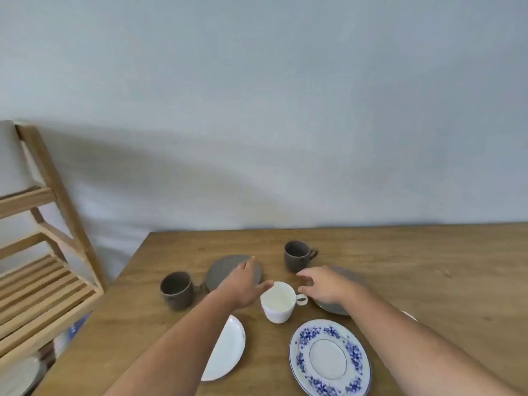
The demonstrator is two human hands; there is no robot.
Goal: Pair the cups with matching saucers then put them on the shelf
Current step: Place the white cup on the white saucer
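Observation:
A white cup (277, 302) stands in the middle of the wooden table (428, 275), between my two hands. My left hand (243, 284) is spread open over a brown-grey saucer (221, 271), its thumb near the white cup's rim. My right hand (324, 285) hovers open above a second brown-grey saucer (333, 308), fingers curled near the cup's handle. Two brown cups stand apart: one at the left (176, 290), one at the back (298, 255). A plain white saucer (228, 348) lies under my left forearm. A blue-flowered saucer (330, 358) lies in front.
A slatted wooden shelf (43, 295) stands left of the table. On its lower level a pale plate (20, 375) and something blue-patterned (75, 328) show. A grey wall runs behind the table. A sliver of white crockery (409, 315) peeks out behind my right forearm.

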